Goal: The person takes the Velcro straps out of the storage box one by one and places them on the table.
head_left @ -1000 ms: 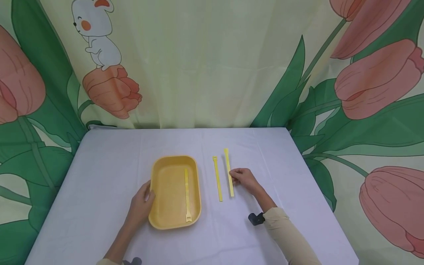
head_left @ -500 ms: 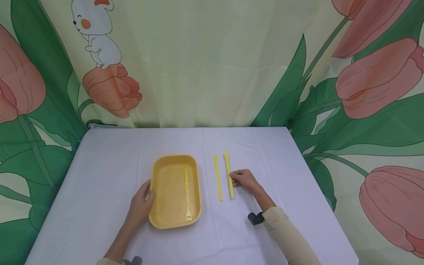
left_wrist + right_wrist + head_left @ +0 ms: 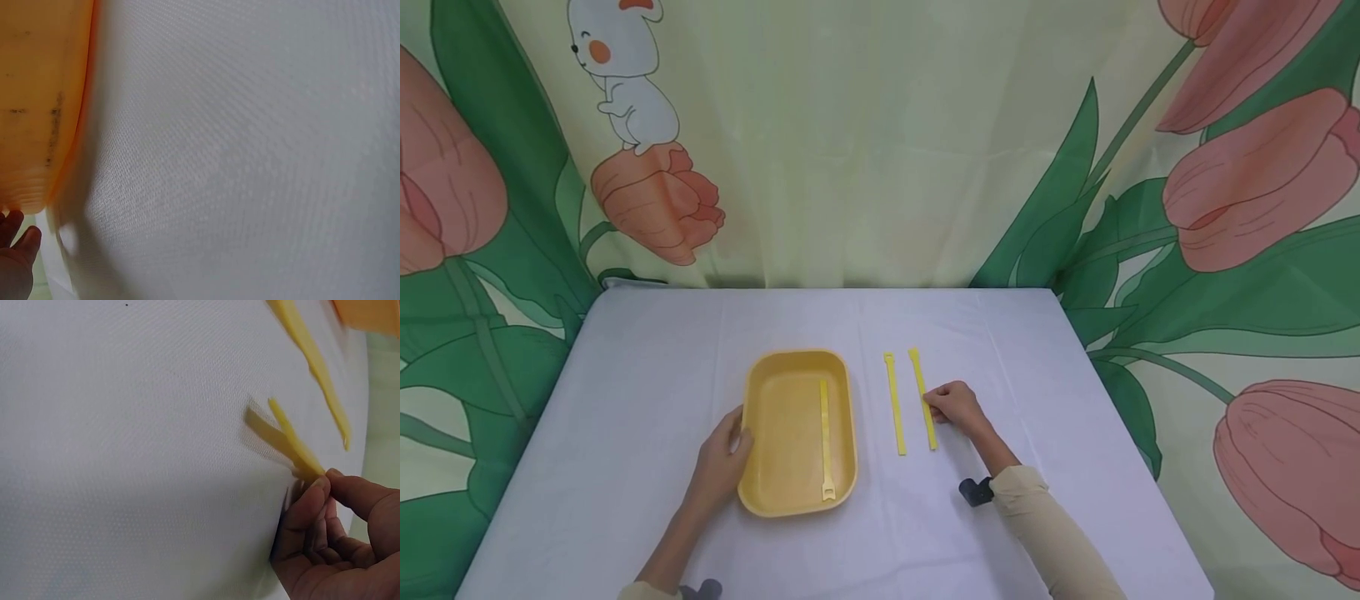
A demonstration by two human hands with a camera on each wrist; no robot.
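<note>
A yellow rectangular tray sits on the white cloth, left of centre in the head view. My left hand holds its left side, thumb at the rim. Between thumb and index finger, my right hand pinches the middle of a flat yellow cable tie. In the right wrist view, one end of that held tie casts a shadow on the cloth. A second yellow cable tie lies between it and the tray, nearly parallel. Inside the tray, toward its right wall, lies a third tie with a notched end.
The white cloth covers the whole table. A curtain printed with tulips and a white animal hangs behind the table's back edge. A small black device is strapped at the right wrist, by the sleeve.
The pinched cable tie has come down a little toward the cloth and its far end has shifted toward me. My left hand and the tray stay in place.
</note>
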